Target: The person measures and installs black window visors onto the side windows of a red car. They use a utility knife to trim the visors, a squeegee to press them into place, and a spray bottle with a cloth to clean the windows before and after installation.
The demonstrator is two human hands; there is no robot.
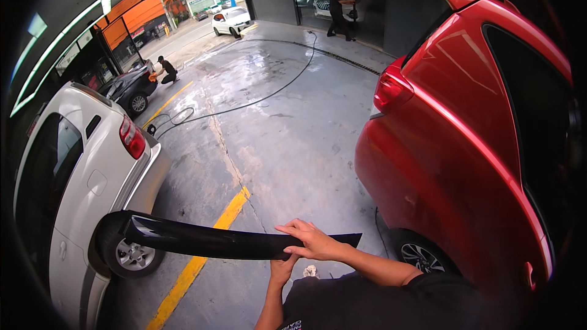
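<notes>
A long, glossy black curved strip [208, 240], shaped like a car window visor, lies crosswise in front of me, its far end out to the left. My right hand [315, 243] is closed around it near its right end, thumb below and fingers over the upper edge. My left hand [284, 269] grips the same strip from underneath, close to the right hand; the strip hides most of its fingers. The strip's left end overlaps the white car's rear wheel [136, 255] in view; whether they touch I cannot tell.
The white car [101, 180] stands on my left and a red car [440, 146] close on my right. A black hose [263, 99] curves over the wet grey floor [293, 165]. One person [166, 70] crouches by a dark car [129, 93]; another person [338, 12] stands at the back wall.
</notes>
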